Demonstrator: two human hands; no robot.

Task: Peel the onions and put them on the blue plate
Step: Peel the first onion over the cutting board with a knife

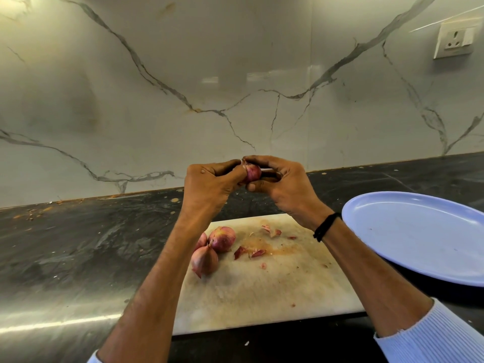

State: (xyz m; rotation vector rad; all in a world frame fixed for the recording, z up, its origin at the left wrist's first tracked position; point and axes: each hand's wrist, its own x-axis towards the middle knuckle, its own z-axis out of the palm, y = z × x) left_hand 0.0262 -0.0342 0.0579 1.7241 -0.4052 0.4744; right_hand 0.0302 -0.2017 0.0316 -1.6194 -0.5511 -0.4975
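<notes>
A small onion point(252, 172) is pinched between left hand point(209, 187) and right hand point(285, 186). It looks light and firm, its skin thin and brittle, best taken at the tip.

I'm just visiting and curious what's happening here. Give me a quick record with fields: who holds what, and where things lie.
activity: peeling by hand
held onion: small, red, gripped by left hand and right hand together, above the cutting board
waiting onions: three with skins on, left part of the board, one partly hidden by the arm
peel scraps: scattered on the board
blue plate: right of the board, no onion on it
</notes>
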